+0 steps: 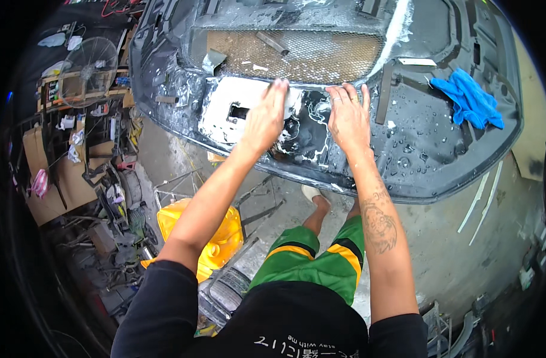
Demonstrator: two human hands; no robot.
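A dark, moulded car panel (431,155) lies ahead, with a mesh insert (308,56) and white and wet smears. My left hand (267,116) rests at the right side of a white patch (222,101) that has a rectangular cutout, fingers extended upward and slightly blurred. My right hand (350,122) touches the panel just below the mesh's lower edge, fingers a little apart and slightly bent, right of a dark smeared section (308,134). Neither hand visibly holds anything. A blue cloth (467,98) lies on the panel's right side.
A yellow plastic container (222,238) and metal frame parts (261,212) are beneath the panel near my legs. A fan (88,68), cardboard (46,179) and piled scrap fill the left side. Pale strips (485,200) lie on the concrete floor at right. Loose strips (416,61) rest on the panel.
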